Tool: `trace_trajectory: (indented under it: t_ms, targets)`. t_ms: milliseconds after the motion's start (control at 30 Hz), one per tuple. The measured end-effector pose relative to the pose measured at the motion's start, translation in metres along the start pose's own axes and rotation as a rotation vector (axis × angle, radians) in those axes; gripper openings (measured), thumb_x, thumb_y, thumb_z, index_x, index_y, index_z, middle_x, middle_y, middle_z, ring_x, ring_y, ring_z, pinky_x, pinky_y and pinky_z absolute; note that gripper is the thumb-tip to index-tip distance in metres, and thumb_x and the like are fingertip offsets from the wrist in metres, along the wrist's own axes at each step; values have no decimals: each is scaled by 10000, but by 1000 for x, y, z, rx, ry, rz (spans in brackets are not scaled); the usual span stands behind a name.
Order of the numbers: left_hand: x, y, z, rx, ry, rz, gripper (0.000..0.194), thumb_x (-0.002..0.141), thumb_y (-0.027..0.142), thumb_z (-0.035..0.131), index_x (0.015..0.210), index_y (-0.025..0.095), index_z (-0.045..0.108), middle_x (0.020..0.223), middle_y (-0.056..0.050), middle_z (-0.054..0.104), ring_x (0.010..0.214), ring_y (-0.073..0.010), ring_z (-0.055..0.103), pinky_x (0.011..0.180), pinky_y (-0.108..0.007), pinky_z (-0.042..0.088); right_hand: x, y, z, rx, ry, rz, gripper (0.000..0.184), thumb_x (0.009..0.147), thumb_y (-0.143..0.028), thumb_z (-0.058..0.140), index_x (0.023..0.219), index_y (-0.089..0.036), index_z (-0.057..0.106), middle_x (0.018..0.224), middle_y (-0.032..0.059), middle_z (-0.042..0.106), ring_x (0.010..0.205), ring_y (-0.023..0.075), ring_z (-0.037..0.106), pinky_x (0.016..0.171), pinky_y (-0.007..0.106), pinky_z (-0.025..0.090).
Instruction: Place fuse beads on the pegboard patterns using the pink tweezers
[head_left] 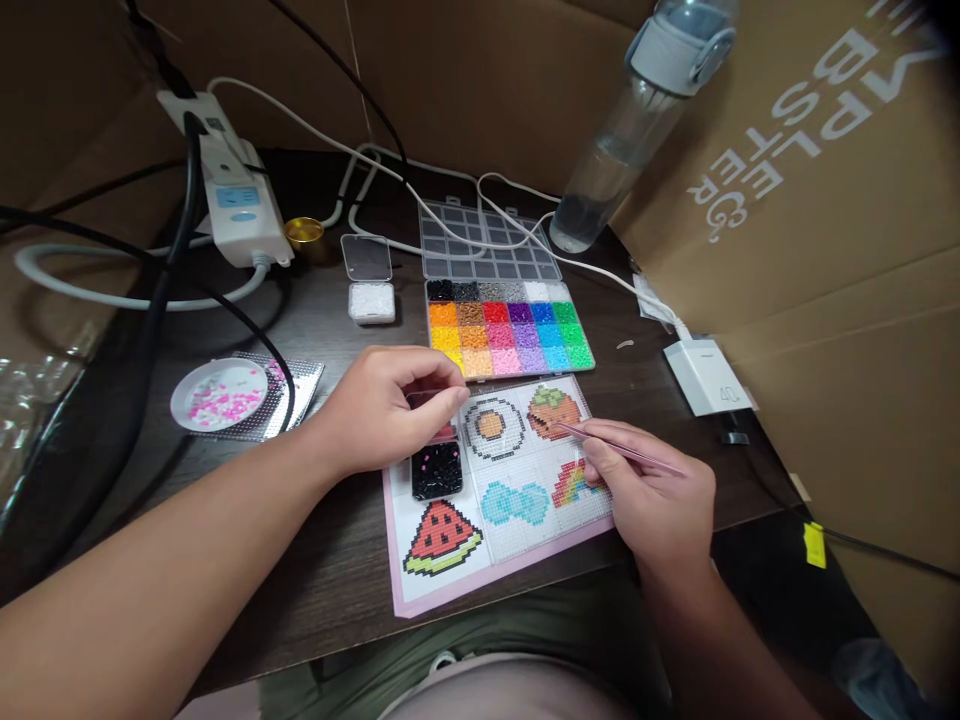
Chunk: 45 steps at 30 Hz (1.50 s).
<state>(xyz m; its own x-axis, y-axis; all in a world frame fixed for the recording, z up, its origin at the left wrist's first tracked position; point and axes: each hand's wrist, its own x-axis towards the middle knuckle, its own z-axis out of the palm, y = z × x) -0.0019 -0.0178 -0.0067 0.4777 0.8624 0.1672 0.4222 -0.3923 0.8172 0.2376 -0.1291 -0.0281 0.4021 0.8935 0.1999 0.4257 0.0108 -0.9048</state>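
Observation:
My left hand [382, 405] is closed round the open lid of a small case of dark beads [436, 468] that sits on a pattern sheet [495, 490]. My right hand [649, 490] pinches pink tweezers [600, 440], whose tip rests near the orange fruit design [553, 412]. The sheet also shows a fried egg [491, 427], a watermelon slice [441, 538], a blue shape and a rainbow. Just beyond it lies an open organiser of coloured beads [510, 328].
A white dish of pink beads [219, 395] rests on a pegboard at the left. A small box of white beads [371, 300], a power strip [232, 195] with cables, a water bottle [637, 110], a white charger [705, 375] and cardboard walls ring the dark table.

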Motion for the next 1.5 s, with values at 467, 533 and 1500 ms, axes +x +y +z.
trace_trajectory:
  t_ms: [467, 533, 1500]
  targets:
    - [-1, 0, 0, -18, 7, 9, 142, 807, 282, 638, 714, 181, 677, 653, 5, 665, 572, -111, 584, 540, -238, 449, 0, 2, 0, 17, -19, -22, 111, 821, -201, 739, 889, -219, 825, 925, 55, 793, 504, 98, 651, 480, 228, 599]
    - [0, 0, 0, -16, 5, 6, 140, 807, 282, 639, 719, 180, 680, 654, 4, 666, 572, -113, 585, 542, -239, 450, 1, 1, 0, 12, -24, -24, 110, 823, -197, 737, 882, -222, 826, 905, 52, 793, 514, 102, 658, 487, 227, 598]
    - [1, -3, 2, -14, 20, 47, 139, 809, 257, 642, 712, 165, 685, 635, 8, 658, 557, -96, 573, 517, -213, 433, 3, 2, 1, 76, -9, -12, 163, 807, -160, 749, 923, -245, 826, 951, 43, 797, 503, 74, 645, 476, 190, 585]
